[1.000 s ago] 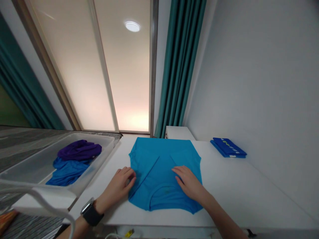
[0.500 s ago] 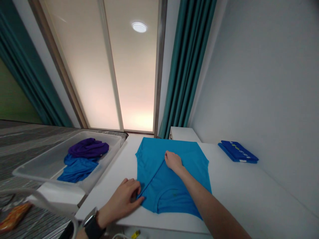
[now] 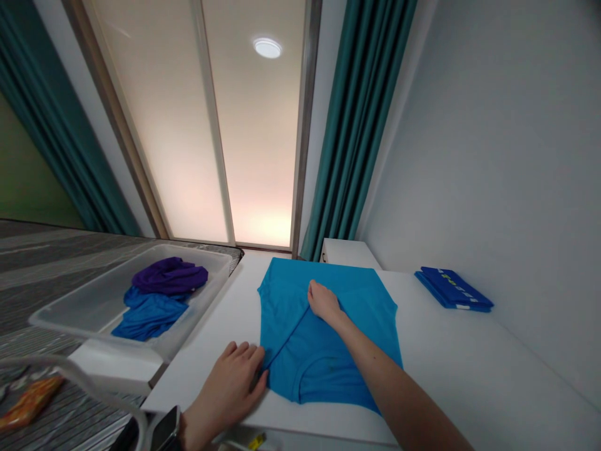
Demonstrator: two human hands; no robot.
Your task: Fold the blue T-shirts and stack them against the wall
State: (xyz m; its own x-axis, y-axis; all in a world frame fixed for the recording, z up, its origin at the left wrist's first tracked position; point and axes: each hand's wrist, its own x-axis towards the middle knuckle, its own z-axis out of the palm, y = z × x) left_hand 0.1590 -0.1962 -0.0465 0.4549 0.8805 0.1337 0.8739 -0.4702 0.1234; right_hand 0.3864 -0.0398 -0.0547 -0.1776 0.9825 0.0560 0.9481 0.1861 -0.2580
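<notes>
A turquoise shirt point(image 3: 359, 294) lies flat on the white table point(image 3: 446, 363), with its left side folded inward along a slanted crease. My left hand point(image 3: 230, 385) rests flat at the crease's near end, fingers together and stretched out, thumb touching the shirt's edge. A dark watch point(image 3: 162, 429) is on that wrist. My right hand point(image 3: 323, 300) reaches across the shirt to the crease's far end, with its fingers curled down onto the fabric there. Whether they pinch the cloth or only press it is hidden.
A clear plastic bin point(image 3: 79, 310) to the left holds a purple garment point(image 3: 169, 275) and a blue garment point(image 3: 145, 313). A folded dark blue garment point(image 3: 453, 289) lies at the table's far right by the wall. A small white cabinet point(image 3: 347, 252) and teal curtains point(image 3: 357, 125) stand behind.
My right hand moved from the shirt's near middle to the far end of the crease. My left hand slid toward me to the crease's near end and flattened. The view shifted slightly.
</notes>
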